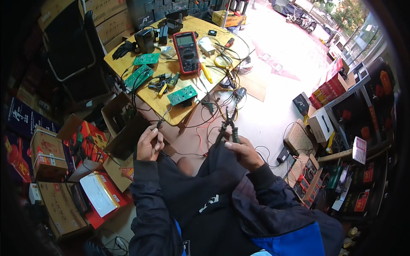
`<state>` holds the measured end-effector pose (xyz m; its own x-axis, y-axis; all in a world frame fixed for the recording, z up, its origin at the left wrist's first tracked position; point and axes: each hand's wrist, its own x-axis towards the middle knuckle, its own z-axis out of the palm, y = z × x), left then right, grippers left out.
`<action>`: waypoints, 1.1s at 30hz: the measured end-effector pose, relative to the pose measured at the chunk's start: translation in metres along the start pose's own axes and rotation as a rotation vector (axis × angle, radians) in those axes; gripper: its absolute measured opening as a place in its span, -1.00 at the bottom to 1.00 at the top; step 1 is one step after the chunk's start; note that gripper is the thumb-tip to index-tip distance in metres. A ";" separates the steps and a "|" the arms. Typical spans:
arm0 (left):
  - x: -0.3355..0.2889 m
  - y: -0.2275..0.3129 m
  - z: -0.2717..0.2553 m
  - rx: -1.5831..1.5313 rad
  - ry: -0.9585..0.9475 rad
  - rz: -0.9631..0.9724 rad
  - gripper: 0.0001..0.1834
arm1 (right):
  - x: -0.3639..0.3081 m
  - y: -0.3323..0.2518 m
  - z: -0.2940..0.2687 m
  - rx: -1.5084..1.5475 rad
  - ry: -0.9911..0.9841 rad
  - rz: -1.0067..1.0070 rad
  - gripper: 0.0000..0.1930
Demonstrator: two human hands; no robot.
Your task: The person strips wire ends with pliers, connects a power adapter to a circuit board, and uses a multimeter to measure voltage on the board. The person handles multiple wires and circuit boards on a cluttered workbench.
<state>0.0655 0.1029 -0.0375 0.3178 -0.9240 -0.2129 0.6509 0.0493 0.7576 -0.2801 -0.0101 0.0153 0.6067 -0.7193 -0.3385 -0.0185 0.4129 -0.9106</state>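
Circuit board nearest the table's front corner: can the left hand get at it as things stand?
Probably yes: the circuit board lies just beyond the left hand with nothing bulky visible between them, though that hand is pinching a thin lead.

Black chair (70, 45) upper left; strapped cardboard box (48, 148) below; red carton (328, 88) right

The small dark cable end (159, 123) pinched by the left hand (148, 144) cannot be identified. The green-and-black metal pliers (229, 122) are partly covered by the right hand (246, 152). The black-backed, metal-framed chair (65, 48) is partly obscured by shadow.
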 end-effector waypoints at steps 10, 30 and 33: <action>-0.006 -0.014 -0.014 -0.038 -0.014 0.045 -0.86 | 0.023 0.026 0.072 -0.766 -0.267 -0.284 -0.54; -0.008 -0.010 -0.009 -0.006 0.005 0.023 -0.81 | 0.083 0.026 0.128 -0.574 -0.298 -0.257 -0.22; -0.009 -0.006 -0.010 0.002 -0.004 -0.005 -0.83 | 0.079 0.032 0.119 -0.607 -0.292 -0.262 -0.21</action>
<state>0.0656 0.1149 -0.0468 0.3113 -0.9259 -0.2141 0.6512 0.0438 0.7576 -0.1384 0.0132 -0.0126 0.8380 -0.5380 -0.0913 -0.2303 -0.1970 -0.9530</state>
